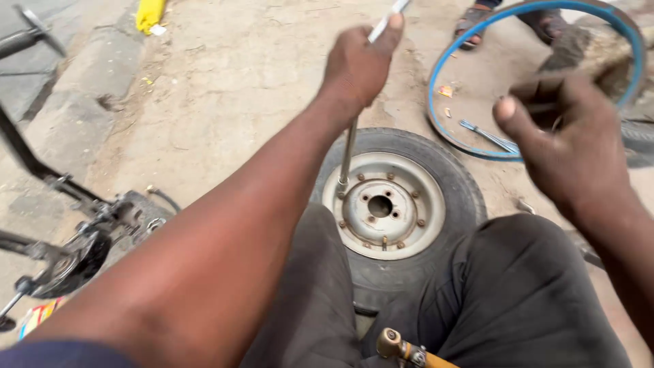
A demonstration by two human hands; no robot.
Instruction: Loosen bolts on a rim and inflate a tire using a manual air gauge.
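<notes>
Between our knees lies the small wheel (392, 208). Our left hand (360, 63) fists a stiff steel socket wrench (349, 146) on a rim nut; our right hand (569, 140) hovers loosely curled, seemingly empty. Wheel likely heavy; grip wrench high.

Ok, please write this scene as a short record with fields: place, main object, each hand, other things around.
place: bare dusty ground outdoors
main object: small wheel with grey metal rim, lying flat between the person's knees
left hand: left hand gripping a long metal wrench, which stands upright on a nut at the rim's left side
right hand: right hand raised; blurred, contents unclear
around: blue hoop with metal tools inside, sandalled foot of another person, machine parts at left
</notes>
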